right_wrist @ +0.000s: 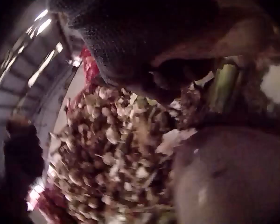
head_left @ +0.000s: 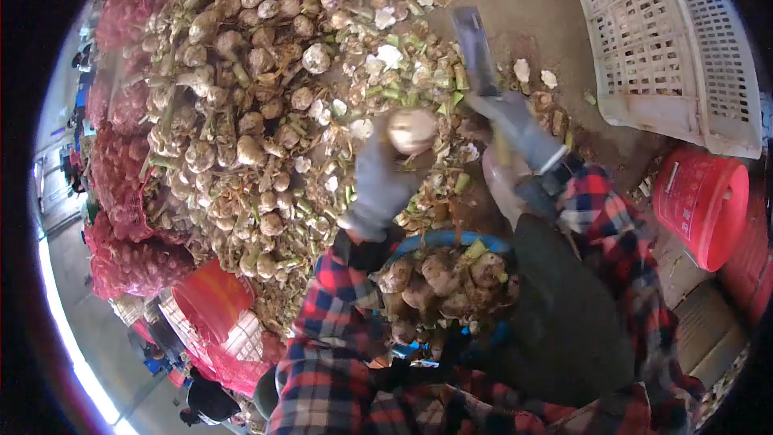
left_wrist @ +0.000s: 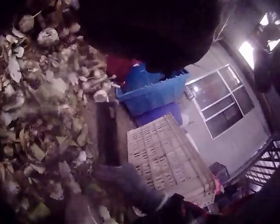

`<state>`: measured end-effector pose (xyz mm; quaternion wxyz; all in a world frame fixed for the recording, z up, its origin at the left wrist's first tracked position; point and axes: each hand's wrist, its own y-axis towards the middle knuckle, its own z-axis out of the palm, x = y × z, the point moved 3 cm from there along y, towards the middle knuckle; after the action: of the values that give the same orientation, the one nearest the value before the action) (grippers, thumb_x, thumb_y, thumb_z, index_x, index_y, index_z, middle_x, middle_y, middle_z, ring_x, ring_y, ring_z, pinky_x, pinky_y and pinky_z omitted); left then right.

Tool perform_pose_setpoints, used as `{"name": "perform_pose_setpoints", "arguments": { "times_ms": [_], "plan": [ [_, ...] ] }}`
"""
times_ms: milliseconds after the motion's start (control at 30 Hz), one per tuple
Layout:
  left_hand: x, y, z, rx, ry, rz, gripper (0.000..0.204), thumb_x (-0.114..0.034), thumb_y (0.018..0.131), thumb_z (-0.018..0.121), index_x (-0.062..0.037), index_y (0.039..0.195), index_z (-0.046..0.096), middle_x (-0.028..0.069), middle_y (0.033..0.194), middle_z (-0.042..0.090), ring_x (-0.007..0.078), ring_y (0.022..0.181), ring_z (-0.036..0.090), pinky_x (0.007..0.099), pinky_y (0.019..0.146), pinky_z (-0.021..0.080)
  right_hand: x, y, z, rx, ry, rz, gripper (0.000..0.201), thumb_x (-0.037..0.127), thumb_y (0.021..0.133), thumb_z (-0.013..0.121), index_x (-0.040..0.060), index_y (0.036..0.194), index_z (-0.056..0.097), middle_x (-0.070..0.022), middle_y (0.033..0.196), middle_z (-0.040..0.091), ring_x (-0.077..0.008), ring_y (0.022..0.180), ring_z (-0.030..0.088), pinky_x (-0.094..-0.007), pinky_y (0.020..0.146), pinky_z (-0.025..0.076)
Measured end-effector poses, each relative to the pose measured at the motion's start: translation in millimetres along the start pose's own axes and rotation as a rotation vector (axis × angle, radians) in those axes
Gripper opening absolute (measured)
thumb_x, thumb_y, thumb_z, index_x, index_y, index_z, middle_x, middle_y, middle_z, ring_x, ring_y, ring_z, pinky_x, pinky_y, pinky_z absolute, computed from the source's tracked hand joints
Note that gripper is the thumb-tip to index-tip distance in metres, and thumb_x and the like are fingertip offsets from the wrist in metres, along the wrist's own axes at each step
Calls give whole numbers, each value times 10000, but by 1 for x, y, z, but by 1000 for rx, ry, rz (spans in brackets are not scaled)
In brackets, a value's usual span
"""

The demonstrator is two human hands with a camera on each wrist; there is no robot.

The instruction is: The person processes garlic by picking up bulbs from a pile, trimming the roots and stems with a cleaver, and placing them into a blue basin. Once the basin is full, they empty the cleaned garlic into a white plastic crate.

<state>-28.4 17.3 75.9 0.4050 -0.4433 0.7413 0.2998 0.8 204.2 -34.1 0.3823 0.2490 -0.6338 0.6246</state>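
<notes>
My gloved left hand [head_left: 378, 185] grips a garlic bulb [head_left: 412, 130], whose pale face is blurred, above a litter of trimmings. In my gloved right hand [head_left: 523, 129] is a knife [head_left: 475, 44], its broad blade pointing away from me, to the right of the bulb. The left wrist view shows the same blade [left_wrist: 108, 133] as a dark upright strip beside the right glove [left_wrist: 130, 182]. Close up in the right wrist view, the knitted glove [right_wrist: 112, 46] fills the top. A blue-rimmed basket [head_left: 451, 238] of garlic bulbs [head_left: 439, 274] stands between my forearms.
A large heap of garlic [head_left: 250, 121] spreads to the left, edged by red mesh bags [head_left: 121, 169]. Cut stalks [head_left: 460, 76] lie near the blade. White crates [head_left: 644, 40] and a red bucket [head_left: 700, 205] stand right; another red bucket [head_left: 213, 302] sits left.
</notes>
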Motion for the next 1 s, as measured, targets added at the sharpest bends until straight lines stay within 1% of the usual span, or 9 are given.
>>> {"name": "perform_pose_setpoints", "arguments": {
  "times_ms": [167,200,300,467,567,600,733,900,1000],
  "plan": [
    [30,3,15,-210,53,-79,430,-93,655,623,-22,1036,437,140,898,480,247,808,483,311,679,420,47,-18,34,214,371,-195,339,314,685,601,22,856,594,-40,787,585,-102,680,543,-237,650,422],
    [46,-12,20,-166,-517,-534,335,-202,774,524,-42,1059,452,98,1030,505,211,938,482,311,777,408,50,-20,35,216,388,-223,322,315,686,599,38,850,600,-38,793,587,-104,684,545,-239,657,423],
    [27,-27,48,179,-1612,-832,405,-321,797,468,-51,1095,419,86,1006,512,196,932,490,328,768,409,47,-18,40,265,-20,-244,320,330,675,598,71,862,602,-39,780,590,-112,699,546,-253,672,425],
    [49,-16,36,316,-674,-484,253,9,791,413,-15,1038,460,78,948,532,150,796,526,226,680,433,74,-28,37,207,-804,-349,366,319,634,560,141,953,571,-112,866,589,-289,796,554,-334,716,436],
    [30,-10,10,380,-364,-385,183,-152,740,534,-22,867,555,2,709,527,72,605,474,194,569,411,36,8,28,433,-1566,-532,389,327,644,532,156,993,548,-127,920,570,-299,815,548,-349,738,437],
    [11,-10,7,399,-550,-590,169,-159,707,569,-18,800,558,9,645,549,81,603,512,199,577,422,22,15,13,335,-1505,-325,372,325,644,528,152,972,560,-132,941,563,-300,815,548,-353,739,441],
    [-30,-26,-20,1035,-274,-10,392,-227,683,617,-39,1004,493,75,786,593,152,703,569,266,637,448,18,-4,-20,104,-1205,-65,361,330,646,524,101,920,575,-161,943,555,-293,834,545,-355,740,437],
    [114,60,-89,74,904,-554,609,-409,655,610,-72,1118,402,207,1052,467,345,895,512,389,743,429,-3,-11,-15,45,-939,163,455,356,655,512,46,987,535,-192,921,551,-290,884,528,-345,775,408],
    [159,82,-94,-41,924,-603,460,-368,662,593,-117,1027,471,181,1030,449,345,926,483,403,763,416,-3,-19,-6,-81,-1038,147,449,361,664,507,70,1004,534,-177,942,550,-301,884,525,-358,777,410]
  ]
}}
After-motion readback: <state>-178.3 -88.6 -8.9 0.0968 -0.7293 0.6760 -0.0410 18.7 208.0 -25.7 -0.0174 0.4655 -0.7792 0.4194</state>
